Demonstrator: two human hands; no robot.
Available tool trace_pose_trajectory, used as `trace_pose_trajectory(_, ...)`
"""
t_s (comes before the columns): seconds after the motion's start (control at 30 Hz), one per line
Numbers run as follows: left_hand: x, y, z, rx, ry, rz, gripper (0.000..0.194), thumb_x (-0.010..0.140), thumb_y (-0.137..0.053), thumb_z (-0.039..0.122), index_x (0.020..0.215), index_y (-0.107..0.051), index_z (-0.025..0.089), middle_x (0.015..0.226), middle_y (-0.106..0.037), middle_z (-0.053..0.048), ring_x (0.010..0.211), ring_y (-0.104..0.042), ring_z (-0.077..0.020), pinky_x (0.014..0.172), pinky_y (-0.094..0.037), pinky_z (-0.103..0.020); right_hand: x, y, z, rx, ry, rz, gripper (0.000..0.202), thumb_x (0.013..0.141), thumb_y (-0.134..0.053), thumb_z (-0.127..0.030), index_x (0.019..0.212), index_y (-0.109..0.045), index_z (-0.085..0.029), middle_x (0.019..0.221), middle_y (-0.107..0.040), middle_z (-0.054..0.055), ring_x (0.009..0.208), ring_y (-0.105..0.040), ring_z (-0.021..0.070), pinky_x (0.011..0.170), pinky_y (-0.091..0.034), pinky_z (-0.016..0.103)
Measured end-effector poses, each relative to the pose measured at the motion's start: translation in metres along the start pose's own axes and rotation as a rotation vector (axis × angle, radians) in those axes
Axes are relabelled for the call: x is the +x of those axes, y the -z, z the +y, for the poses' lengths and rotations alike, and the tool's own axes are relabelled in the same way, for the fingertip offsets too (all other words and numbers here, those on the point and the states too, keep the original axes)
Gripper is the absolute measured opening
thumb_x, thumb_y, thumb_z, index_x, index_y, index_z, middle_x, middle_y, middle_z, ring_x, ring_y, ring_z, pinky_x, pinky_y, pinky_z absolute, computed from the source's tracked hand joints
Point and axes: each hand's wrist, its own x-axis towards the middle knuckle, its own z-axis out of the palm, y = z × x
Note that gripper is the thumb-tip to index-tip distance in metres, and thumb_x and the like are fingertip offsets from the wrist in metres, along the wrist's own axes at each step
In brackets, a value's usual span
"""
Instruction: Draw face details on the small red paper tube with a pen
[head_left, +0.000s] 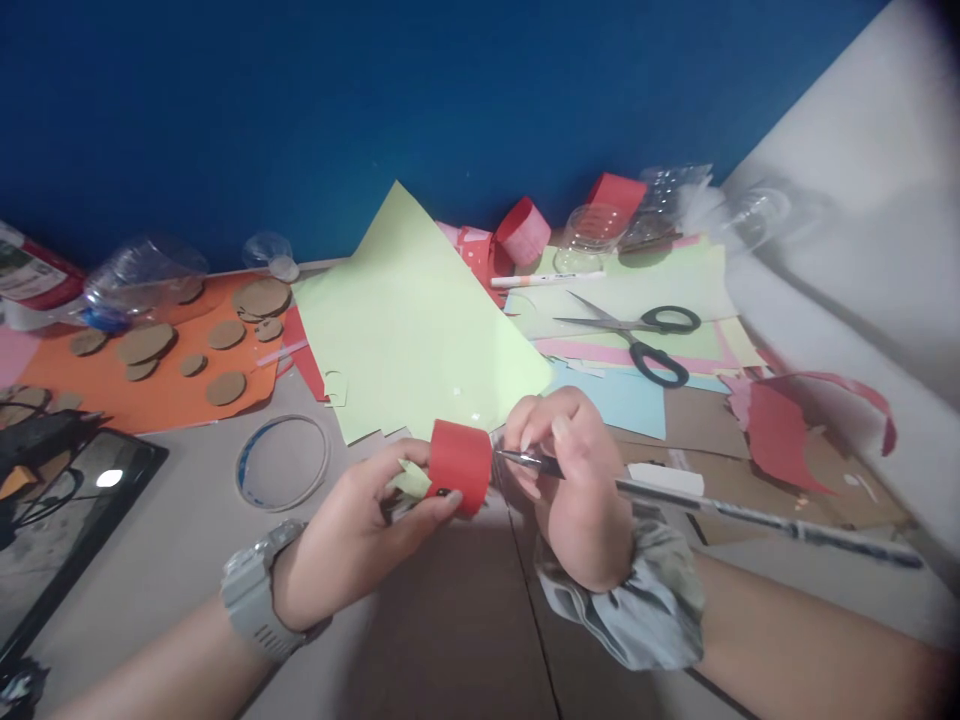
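Note:
My left hand, with a grey watch at the wrist, is closed around a short red paper tube. A pale green paper piece pokes out at the tube's left end, and a small black mark shows near my thumb. Between the fingers of my right hand is a long pen with a metal tip and a dark grip. Its tip points left, close to the tube's right edge; whether they touch I cannot tell. A grey scrunchie circles my right wrist.
A light green sheet lies behind my hands. Black-handled scissors rest on coloured papers at right. To the left are a tape roll, cardboard discs on orange paper, and a dark-framed tablet. Plastic cups stand behind.

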Motion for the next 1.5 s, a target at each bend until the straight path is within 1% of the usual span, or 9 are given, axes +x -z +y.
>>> trace_pose_trajectory(0.1,0.001,0.002,0.002,-0.162,0.080,-0.018,0.018,0.099,-0.077,0.039,0.108,-0.075,0.024,0.106,-0.082,-0.002,0.090,-0.074,-0.0156,0.076,-0.056,-0.023,0.002,-0.002,0.000,0.073,-0.046,0.015,0.035,0.106,-0.064,-0.049,0.082,-0.061,-0.024,0.072,-0.056,-0.004,0.047,-0.038,0.0093,0.042,-0.028,0.025)
trace_pose_trajectory(0.27,0.003,0.008,0.001,-0.429,0.065,-0.187,0.028,0.102,-0.076,0.045,0.122,-0.073,0.025,0.103,-0.078,-0.002,0.077,-0.066,-0.0124,0.071,-0.052,-0.023,-0.001,-0.001,0.000,0.047,-0.031,-0.052,0.040,0.108,-0.061,-0.054,0.082,-0.062,-0.024,0.073,-0.055,-0.002,0.049,-0.035,0.0108,0.043,-0.026,0.027)
trace_pose_trajectory(0.43,0.007,0.010,-0.010,-0.511,-0.163,-0.325,0.040,0.109,-0.057,0.055,0.132,-0.075,0.028,0.127,-0.079,-0.012,0.118,-0.072,-0.0266,0.107,-0.054,-0.040,-0.001,0.002,0.003,0.037,-0.050,-0.071,0.041,0.109,-0.059,-0.055,0.082,-0.063,-0.024,0.073,-0.053,-0.002,0.049,-0.032,0.0116,0.043,-0.027,0.028)
trace_pose_trajectory(0.57,0.005,0.006,-0.016,-0.518,-0.110,-0.259,0.050,0.107,-0.053,0.064,0.128,-0.077,0.026,0.123,-0.080,-0.012,0.111,-0.074,-0.0278,0.101,-0.057,-0.040,0.000,0.002,0.001,0.051,-0.049,-0.098,0.042,0.107,-0.059,-0.057,0.083,-0.063,-0.024,0.074,-0.053,-0.001,0.052,-0.035,0.0135,0.046,-0.030,0.029)
trace_pose_trajectory(0.73,0.006,0.002,-0.010,-0.424,0.044,-0.033,0.048,0.112,-0.050,0.056,0.092,-0.080,0.024,0.094,-0.077,-0.004,0.088,-0.065,-0.0187,0.084,-0.052,-0.028,-0.006,-0.001,-0.003,0.108,-0.019,-0.204,0.039,0.108,-0.058,-0.056,0.089,-0.069,-0.024,0.079,-0.058,0.000,0.055,-0.043,0.0144,0.048,-0.038,0.028)
trace_pose_trajectory(0.87,0.010,0.000,-0.005,-0.356,0.045,0.027,0.044,0.104,-0.066,0.054,0.077,-0.073,0.021,0.078,-0.068,0.000,0.078,-0.058,-0.0165,0.080,-0.049,-0.028,-0.009,-0.001,-0.005,0.153,-0.030,-0.247,0.035,0.107,-0.061,-0.056,0.099,-0.076,-0.025,0.091,-0.070,0.003,0.057,-0.054,0.0141,0.044,-0.044,0.025)
trace_pose_trajectory(1.27,0.010,0.000,0.003,-0.224,-0.019,0.068,0.042,0.109,-0.051,0.045,0.077,-0.064,0.020,0.075,-0.061,0.001,0.074,-0.054,-0.0170,0.076,-0.048,-0.030,-0.003,-0.002,-0.004,0.082,-0.077,-0.096,0.043,0.104,-0.063,-0.062,0.094,-0.076,-0.022,0.070,-0.079,0.002,0.061,-0.071,0.0184,0.062,-0.058,0.029)
trace_pose_trajectory(1.4,0.006,0.000,0.001,-0.201,-0.081,0.089,0.048,0.113,-0.047,0.048,0.079,-0.067,0.021,0.077,-0.066,-0.001,0.078,-0.059,-0.0200,0.081,-0.050,-0.032,-0.005,-0.002,-0.005,0.064,-0.058,-0.092,0.040,0.107,-0.061,-0.059,0.098,-0.077,-0.023,0.080,-0.084,0.003,0.071,-0.078,0.0206,0.069,-0.064,0.032)
trace_pose_trajectory(1.5,0.002,0.001,-0.002,-0.189,-0.160,0.086,0.052,0.115,-0.041,0.050,0.097,-0.080,0.021,0.096,-0.080,-0.006,0.091,-0.067,-0.0233,0.090,-0.052,-0.034,-0.003,-0.002,-0.004,0.057,-0.081,-0.074,0.037,0.108,-0.060,-0.057,0.100,-0.077,-0.025,0.094,-0.086,0.004,0.086,-0.081,0.0210,0.078,-0.066,0.032)
